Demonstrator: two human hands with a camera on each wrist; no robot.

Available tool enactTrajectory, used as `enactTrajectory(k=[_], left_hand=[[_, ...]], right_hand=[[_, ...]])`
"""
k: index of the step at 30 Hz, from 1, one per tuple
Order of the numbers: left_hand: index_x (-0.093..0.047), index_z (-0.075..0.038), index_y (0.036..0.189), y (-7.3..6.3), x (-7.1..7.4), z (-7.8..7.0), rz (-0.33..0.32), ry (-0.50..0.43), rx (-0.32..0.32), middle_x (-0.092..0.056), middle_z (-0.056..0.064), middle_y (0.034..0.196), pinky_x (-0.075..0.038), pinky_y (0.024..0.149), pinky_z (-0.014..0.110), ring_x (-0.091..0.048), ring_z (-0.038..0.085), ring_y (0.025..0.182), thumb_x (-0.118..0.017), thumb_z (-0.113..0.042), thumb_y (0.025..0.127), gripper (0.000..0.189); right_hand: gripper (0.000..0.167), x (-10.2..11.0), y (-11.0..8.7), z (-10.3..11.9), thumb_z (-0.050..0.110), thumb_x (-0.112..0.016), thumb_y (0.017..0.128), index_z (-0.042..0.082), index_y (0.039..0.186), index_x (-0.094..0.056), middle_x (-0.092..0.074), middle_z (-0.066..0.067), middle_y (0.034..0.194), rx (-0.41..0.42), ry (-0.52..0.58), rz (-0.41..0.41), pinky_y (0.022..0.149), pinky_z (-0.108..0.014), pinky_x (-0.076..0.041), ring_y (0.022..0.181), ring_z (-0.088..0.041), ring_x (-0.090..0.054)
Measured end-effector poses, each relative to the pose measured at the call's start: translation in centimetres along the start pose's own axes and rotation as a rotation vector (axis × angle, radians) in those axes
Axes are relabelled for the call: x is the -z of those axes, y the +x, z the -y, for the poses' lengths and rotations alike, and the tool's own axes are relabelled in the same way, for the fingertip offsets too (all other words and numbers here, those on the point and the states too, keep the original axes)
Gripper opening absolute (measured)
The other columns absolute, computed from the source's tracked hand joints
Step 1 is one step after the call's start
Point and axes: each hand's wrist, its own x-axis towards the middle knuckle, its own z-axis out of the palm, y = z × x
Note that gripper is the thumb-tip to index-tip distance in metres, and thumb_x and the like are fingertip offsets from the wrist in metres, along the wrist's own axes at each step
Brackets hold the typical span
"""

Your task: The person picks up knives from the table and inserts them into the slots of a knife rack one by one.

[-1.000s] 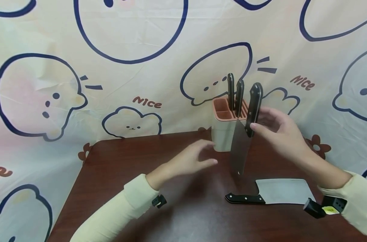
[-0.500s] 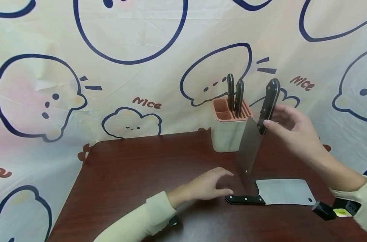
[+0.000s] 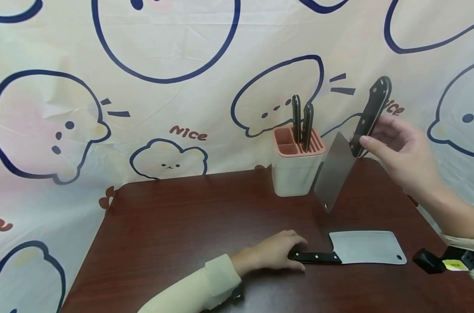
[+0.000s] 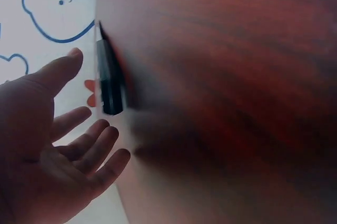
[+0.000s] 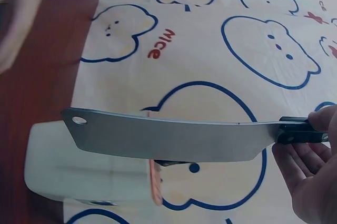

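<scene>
"Nice" (image 3: pixel 188 133) — on backdrop (image 3: pixel 205 104), probably repeated

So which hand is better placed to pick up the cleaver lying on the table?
Probably the left hand: it holds nothing and is close to the handle of the lying cleaver, while the right hand is busy holding another cleaver.

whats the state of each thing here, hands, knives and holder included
right hand: gripping the held cleaver
held cleaver: tilted, handle up
left hand: fingers open beside the lying cleaver
lying cleaver: flat on the table
holder: upright
two knives: standing in the holder
</scene>
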Motion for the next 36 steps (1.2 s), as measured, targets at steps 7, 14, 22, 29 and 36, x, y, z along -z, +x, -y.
enactTrajectory(k=[7, 14, 22, 29, 36], left_hand=[[-0.069, -0.019, 0.125, 0.7, -1.1, -0.3, 0.003, 0.105, 0.001, -0.064, -0.008, 0.113, -0.044, 0.089, 0.014, -0.055, 0.002, 0.1, -0.08, -0.044, 0.087, 0.047], [-0.071, -0.021, 0.113, 1.4, -1.5, -0.7, 0.005, 0.142, 0.005, -0.062, -0.012, 0.101, -0.044, 0.084, 0.013, -0.055, 0.001, 0.093, -0.083, -0.038, 0.086, 0.035], [-0.071, -0.021, 0.109, 1.4, -1.8, -0.5, -0.004, 0.118, 0.008, -0.063, -0.014, 0.099, -0.045, 0.086, 0.013, -0.056, 0.0, 0.097, -0.082, -0.032, 0.087, 0.026], [-0.071, -0.018, 0.115, 1.1, -1.5, -0.4, -0.014, 0.07, 0.031, -0.061, -0.012, 0.1, -0.045, 0.084, 0.012, -0.053, -0.001, 0.095, -0.079, -0.029, 0.09, 0.029], [-0.07, -0.017, 0.118, 0.7, -1.4, -0.1, -0.024, 0.023, 0.019, -0.06, -0.011, 0.102, -0.044, 0.083, 0.012, -0.052, 0.0, 0.094, -0.077, -0.029, 0.092, 0.029]], right_hand=[[0.039, 0.9, 1.5, 0.9, 0.017, -0.067, 0.099, 0.017, 0.138, -0.06, -0.068, 0.011, 0.112, -0.03, -0.056, -0.039, 0.096, -0.012, -0.045, 0.105, -0.002, -0.063], [0.041, 1.5, 3.5, 1.7, 0.019, -0.066, 0.1, 0.016, 0.14, -0.059, -0.068, 0.007, 0.114, -0.026, -0.031, -0.064, 0.113, -0.027, -0.037, 0.109, -0.002, -0.062], [0.038, 1.7, 5.6, 2.9, 0.016, -0.064, 0.101, 0.016, 0.139, -0.059, -0.067, 0.01, 0.117, -0.003, 0.009, -0.079, 0.103, -0.02, -0.04, 0.11, -0.005, -0.061], [0.041, 1.3, 7.3, 3.6, 0.022, -0.064, 0.102, 0.019, 0.142, -0.057, -0.067, 0.005, 0.125, -0.042, 0.022, -0.077, 0.098, -0.021, -0.04, 0.114, -0.005, -0.062], [0.039, 0.3, 9.5, 3.9, 0.02, -0.065, 0.101, 0.018, 0.139, -0.057, -0.067, 0.005, 0.125, -0.06, 0.039, -0.106, 0.103, -0.019, -0.043, 0.108, -0.003, -0.064]])
